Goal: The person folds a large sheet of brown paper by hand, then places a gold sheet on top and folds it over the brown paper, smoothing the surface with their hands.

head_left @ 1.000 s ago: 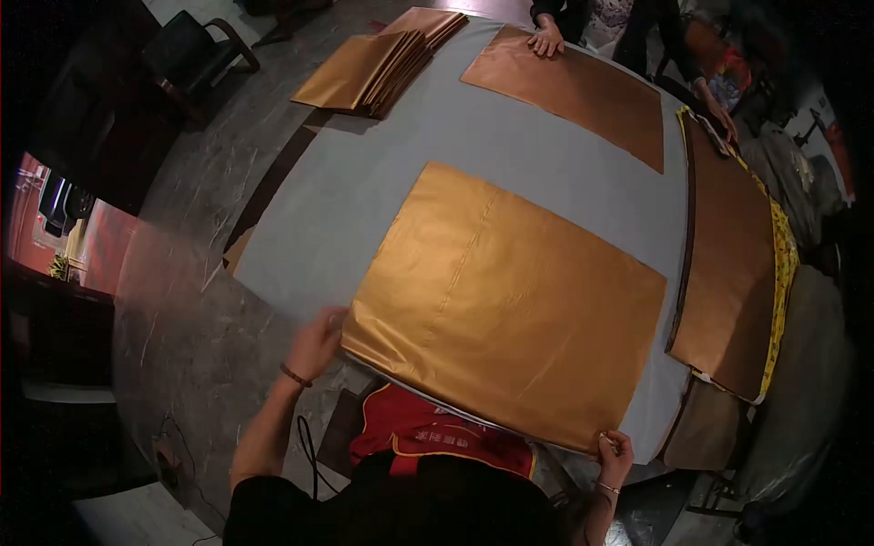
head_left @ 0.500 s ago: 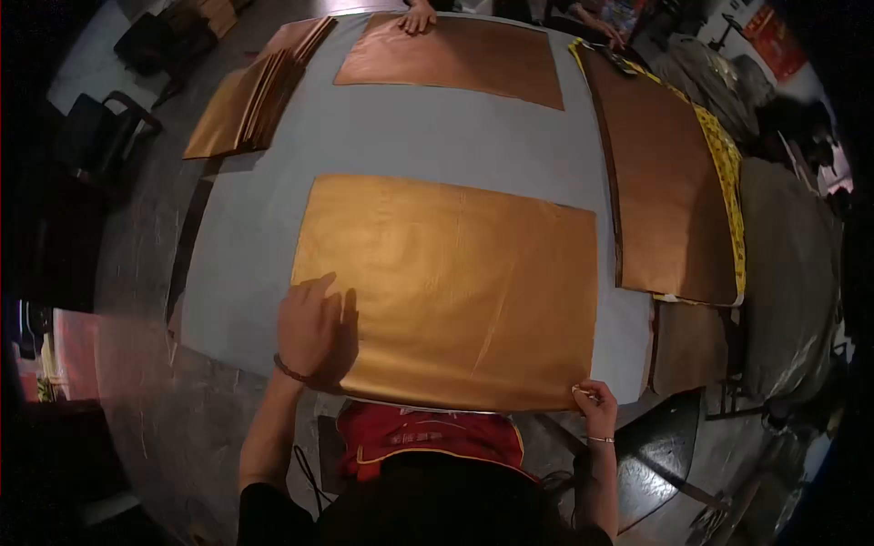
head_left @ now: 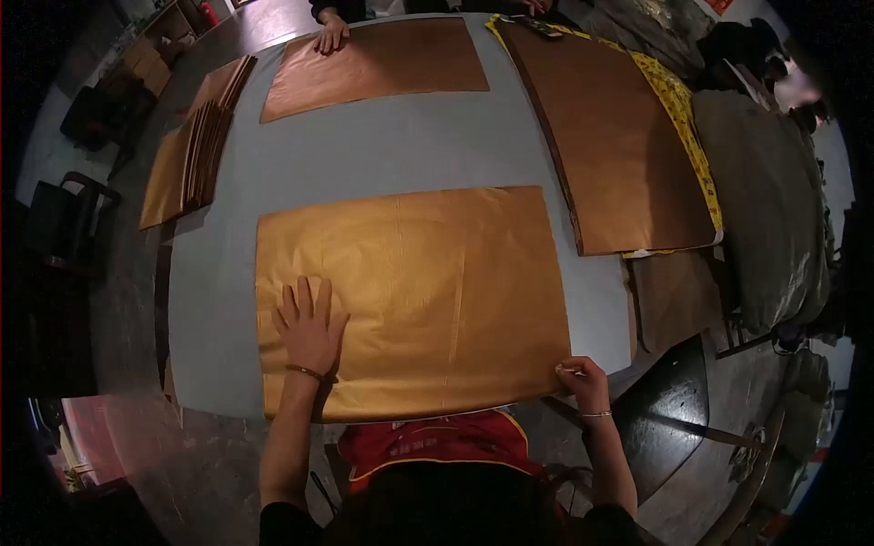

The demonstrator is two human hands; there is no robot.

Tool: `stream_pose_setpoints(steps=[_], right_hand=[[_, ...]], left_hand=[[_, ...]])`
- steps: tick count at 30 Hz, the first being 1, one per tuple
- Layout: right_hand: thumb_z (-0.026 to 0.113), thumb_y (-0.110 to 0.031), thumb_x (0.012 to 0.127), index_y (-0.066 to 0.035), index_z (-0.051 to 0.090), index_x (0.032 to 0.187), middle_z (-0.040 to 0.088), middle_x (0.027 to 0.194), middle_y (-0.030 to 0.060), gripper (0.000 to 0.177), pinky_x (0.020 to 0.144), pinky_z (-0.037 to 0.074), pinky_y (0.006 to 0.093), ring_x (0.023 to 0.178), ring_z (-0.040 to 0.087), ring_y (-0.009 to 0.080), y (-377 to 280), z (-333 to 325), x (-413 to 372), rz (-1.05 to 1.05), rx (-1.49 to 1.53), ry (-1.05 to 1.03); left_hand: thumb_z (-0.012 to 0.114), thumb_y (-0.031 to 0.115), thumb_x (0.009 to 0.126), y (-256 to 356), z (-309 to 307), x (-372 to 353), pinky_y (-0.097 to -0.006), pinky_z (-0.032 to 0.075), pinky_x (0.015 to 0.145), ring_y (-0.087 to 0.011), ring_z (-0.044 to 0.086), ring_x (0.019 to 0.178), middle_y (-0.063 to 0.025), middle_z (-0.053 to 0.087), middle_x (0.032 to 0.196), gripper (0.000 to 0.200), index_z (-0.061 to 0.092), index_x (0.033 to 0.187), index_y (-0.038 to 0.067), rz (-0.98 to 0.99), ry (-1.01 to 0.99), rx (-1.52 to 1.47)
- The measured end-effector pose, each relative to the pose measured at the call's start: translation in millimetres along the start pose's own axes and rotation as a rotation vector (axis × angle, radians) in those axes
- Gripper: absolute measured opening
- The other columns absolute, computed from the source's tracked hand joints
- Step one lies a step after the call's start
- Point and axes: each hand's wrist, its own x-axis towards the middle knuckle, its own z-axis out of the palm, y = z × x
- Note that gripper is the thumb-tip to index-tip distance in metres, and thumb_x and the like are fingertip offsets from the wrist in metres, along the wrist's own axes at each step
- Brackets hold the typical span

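Red cloth: (head_left: 432,444) on the wearer's side of the gold sheet, by its near edge.
Right hand: (head_left: 585,382) at the gold sheet's near right corner, fingertips pinched together on a small pale thing (head_left: 572,369); whether they also grip the corner, I cannot tell.
Left hand: (head_left: 311,337) just moved inward and now spread, fingers apart, palm down on the sheet's left part, gripping nothing. This probably steadies or smooths it.
Gold sheet: (head_left: 419,291) lying on the grey tabletop (head_left: 346,150), lightly creased.
Brown sheets: (head_left: 619,150) right of and beyond the gold sheet, with yellow patterned material (head_left: 675,102) along their far side.
Folded sheets: (head_left: 187,173) beyond it, to the left.
Copper sheet: (head_left: 401,59) farther beyond it, another person's hand (head_left: 333,35) resting there.
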Motion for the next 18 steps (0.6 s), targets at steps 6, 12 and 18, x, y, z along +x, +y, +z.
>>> stream_pose_setpoints(steps=[6, 12, 18], right_hand=[[0.069, -0.007, 0.082, -0.001, 0.062, 0.095, 0.063, 0.084, 0.0033, 0.017, 0.066, 0.050, 0.0233, 0.078, 0.059, 0.0097, 2.0, 2.3, -0.1, -0.069, -0.026, 0.000], [0.068, -0.011, 0.083, -0.002, 0.060, 0.104, 0.062, 0.084, 0.0028, 0.024, 0.064, 0.050, 0.0233, 0.075, 0.059, 0.0087, -6.8, 3.9, -7.0, -0.074, 0.002, 0.019], [0.069, -0.019, 0.081, -0.003, 0.057, 0.111, 0.061, 0.090, 0.0102, 0.036, 0.059, 0.048, 0.0315, 0.069, 0.061, 0.0181, -45.2, -12.6, 18.7, -0.196, -0.654, -0.023]], left_hand=[[0.047, 0.047, 0.091, 1.5, 0.3, 1.1, -0.0635, 0.008, 0.105, -0.0402, 0.015, 0.137, -0.0160, 0.022, 0.150, 0.060, 0.033, 0.143, 0.020, -0.055, -0.056, -0.018], [0.045, 0.048, 0.091, 1.4, -0.1, 0.1, -0.0619, 0.012, 0.104, -0.0402, 0.022, 0.133, -0.0156, 0.027, 0.148, 0.059, 0.035, 0.142, 0.020, 0.012, 0.054, 0.043], [0.044, 0.050, 0.092, -0.9, 3.4, -0.7, -0.0627, 0.009, 0.105, -0.0409, 0.021, 0.134, -0.0157, 0.026, 0.148, 0.059, 0.034, 0.143, 0.022, 0.006, 0.053, 0.013]])
